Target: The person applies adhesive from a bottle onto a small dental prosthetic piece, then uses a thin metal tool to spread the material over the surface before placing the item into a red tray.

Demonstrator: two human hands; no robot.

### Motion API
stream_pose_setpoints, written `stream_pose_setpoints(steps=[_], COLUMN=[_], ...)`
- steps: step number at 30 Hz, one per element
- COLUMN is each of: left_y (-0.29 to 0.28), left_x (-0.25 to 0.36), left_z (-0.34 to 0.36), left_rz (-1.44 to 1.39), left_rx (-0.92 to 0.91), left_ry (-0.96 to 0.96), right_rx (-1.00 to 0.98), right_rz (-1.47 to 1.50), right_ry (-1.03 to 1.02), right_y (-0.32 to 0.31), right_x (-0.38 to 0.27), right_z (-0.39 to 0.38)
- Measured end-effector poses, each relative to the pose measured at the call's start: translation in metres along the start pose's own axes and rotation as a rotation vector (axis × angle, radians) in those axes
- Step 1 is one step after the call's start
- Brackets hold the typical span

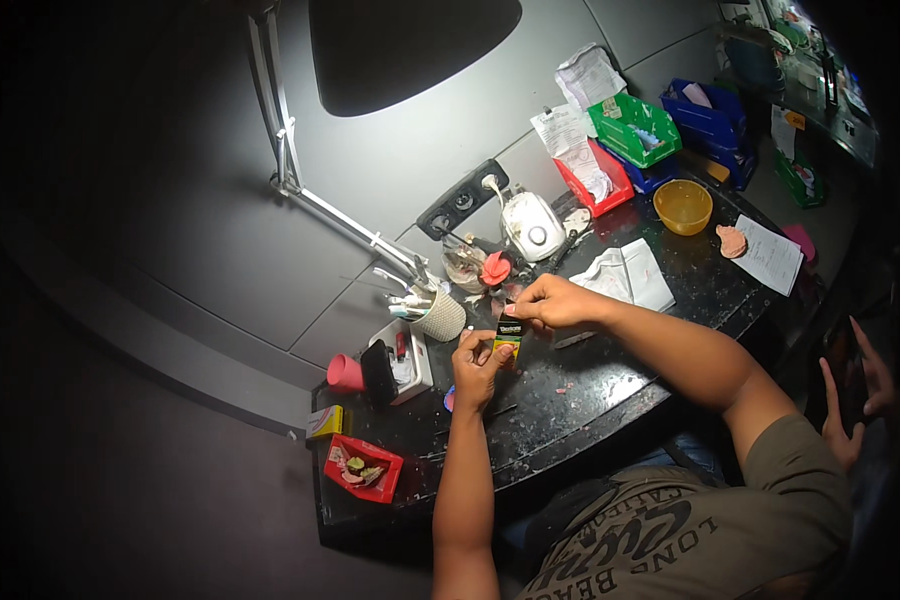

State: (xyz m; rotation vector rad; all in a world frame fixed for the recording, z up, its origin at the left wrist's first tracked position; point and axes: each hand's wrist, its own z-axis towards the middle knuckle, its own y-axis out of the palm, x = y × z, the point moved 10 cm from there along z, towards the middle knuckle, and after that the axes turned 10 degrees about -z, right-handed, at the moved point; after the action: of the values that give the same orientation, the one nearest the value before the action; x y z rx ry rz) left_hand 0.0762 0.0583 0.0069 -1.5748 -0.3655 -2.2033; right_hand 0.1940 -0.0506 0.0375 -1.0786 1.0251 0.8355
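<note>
Head view: a small box (508, 338) is held upright over the black table (550, 412), gripped low by the left hand (478, 372) and pinched at its top by the right hand (557, 303), presumably for steadiness.

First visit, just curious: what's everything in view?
Small carton: one, multicoloured, both hands
Workbench: one, black, beneath
Lamp: one, dark shade, top
Socket strip: one, black, wall
Dial unit: one, white, back
Bins: several, red, green, blue, left and right
Bowl: one, yellow, right
Irregular piece: one, pink, right
Papers: several, white, right
Flower shape: one, red, back
Tool holder: one, beige, back
Cup: one, pink, left
Box: one, yellow, left
Bystander's hands: two, far right
Left hand: one, centre
Right hand: one, centre
</note>
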Motion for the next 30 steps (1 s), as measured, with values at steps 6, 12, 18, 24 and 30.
stream_pose_setpoints(steps=[6, 12, 18, 24, 30], left_y=[-0.006, -0.006, 0.006, 0.001, -0.012], left_x=[0.015, 0.034, 0.037, 0.043, 0.047], left_z=[-0.001, -0.005, -0.011, -0.013, -0.015], left_rz=[0.063, -0.121, -0.55, -0.308, -0.137], left_rx=[-0.007, 0.036, -0.039, 0.024, 0.282], left_ry=[0.123, 0.093, 0.036, 0.104, 0.231], right_rx=[-0.138, -0.293, 0.02, 0.106, 0.275], right_rz=[0.165, 0.467, 0.803, 0.872, 0.825], right_ry=[0.065, 0.148, 0.222, 0.178, 0.232], right_y=[0.012, 0.025, 0.026, 0.034, 0.031], right_x=[0.007, 0.004, 0.03, 0.031, 0.036], right_z=[-0.004, -0.012, -0.003, -0.004, -0.007])
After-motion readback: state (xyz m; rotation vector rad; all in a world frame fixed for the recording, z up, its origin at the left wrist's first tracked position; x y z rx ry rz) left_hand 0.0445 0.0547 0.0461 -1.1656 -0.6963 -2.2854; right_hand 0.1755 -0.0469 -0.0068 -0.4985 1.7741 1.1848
